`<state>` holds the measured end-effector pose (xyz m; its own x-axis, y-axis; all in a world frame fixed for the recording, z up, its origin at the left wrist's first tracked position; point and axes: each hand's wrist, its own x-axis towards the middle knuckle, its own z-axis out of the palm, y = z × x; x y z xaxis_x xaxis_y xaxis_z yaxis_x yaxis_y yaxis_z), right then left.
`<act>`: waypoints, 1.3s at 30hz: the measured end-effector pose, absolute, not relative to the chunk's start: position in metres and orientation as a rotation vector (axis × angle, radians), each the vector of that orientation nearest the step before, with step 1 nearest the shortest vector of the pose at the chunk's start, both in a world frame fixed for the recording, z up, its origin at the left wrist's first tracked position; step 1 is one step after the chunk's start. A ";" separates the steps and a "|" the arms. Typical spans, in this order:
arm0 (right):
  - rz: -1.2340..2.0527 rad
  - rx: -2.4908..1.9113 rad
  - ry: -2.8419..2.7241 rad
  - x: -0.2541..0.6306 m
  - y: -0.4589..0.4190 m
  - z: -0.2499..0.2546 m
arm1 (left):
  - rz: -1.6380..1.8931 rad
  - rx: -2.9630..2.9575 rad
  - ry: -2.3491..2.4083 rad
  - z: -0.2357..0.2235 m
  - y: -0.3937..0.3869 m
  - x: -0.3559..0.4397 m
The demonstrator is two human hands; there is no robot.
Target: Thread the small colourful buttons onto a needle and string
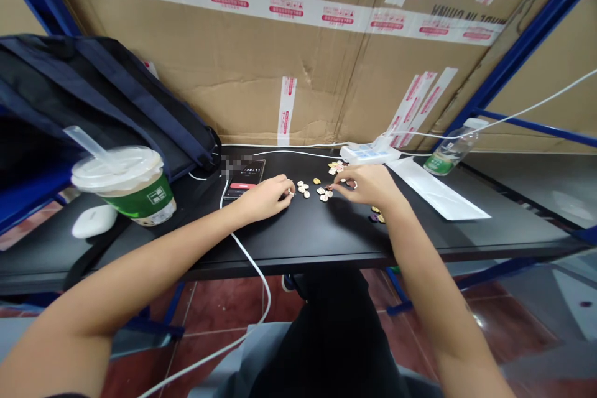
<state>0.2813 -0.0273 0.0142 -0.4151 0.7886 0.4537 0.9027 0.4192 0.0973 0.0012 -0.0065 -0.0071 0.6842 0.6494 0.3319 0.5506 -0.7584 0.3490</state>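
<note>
The small buttons (pixel 321 189) lie scattered on the black counter (pixel 303 236) between both hands. The left hand (pixel 265 196) pinches one at its fingertips; the right hand (pixel 368 183), fingers curled together, touches the nearer cluster.

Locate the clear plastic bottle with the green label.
Head view, far right: the clear plastic bottle with the green label lies tilted on the black table, beside the white power strip.
</note>
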 end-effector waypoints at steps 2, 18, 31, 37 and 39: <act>-0.480 -1.459 -2.349 0.281 -0.026 0.013 | 0.652 2.687 0.952 -0.007 -0.007 0.001; -0.269 -1.246 -2.510 0.260 -0.034 0.016 | 0.454 2.899 0.787 -0.006 -0.011 0.003; -0.243 -1.090 -2.565 0.244 -0.034 0.006 | 0.552 2.658 0.752 -0.008 -0.007 0.007; -0.220 -1.094 -2.570 0.243 -0.035 0.006 | 0.461 2.596 0.707 -0.003 -0.005 0.004; -0.220 -1.099 -2.577 0.243 -0.035 0.006 | 0.429 2.599 0.708 -0.001 -0.005 0.003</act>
